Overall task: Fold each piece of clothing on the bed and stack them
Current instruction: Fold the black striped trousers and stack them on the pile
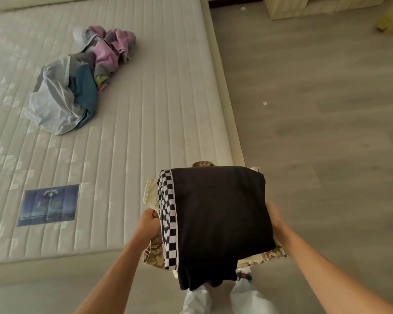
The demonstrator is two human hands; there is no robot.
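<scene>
Stack: folded stack (213,214), black checkered-trim garment on top, camouflage and cream pieces beneath, sits lower centre of frame, carried clear of the mattress (145,98).
Left hand (148,224): fingers curled, gripping the stack's left edge to steady it.
Right hand (274,217): cupped round the right edge, supporting.
Unfolded pile (77,82): upper left, waiting.

I'm holding the stack of folded clothes (216,214) between my left hand (149,223) at its nine o'clock and my right hand (273,217) at its three o'clock. The stack is hanging off the corner of the bed (145,109), probably clear of it. The pile of unfolded clothes (77,80) is lying on the mattress at about eleven o'clock, well apart from the stack.
</scene>
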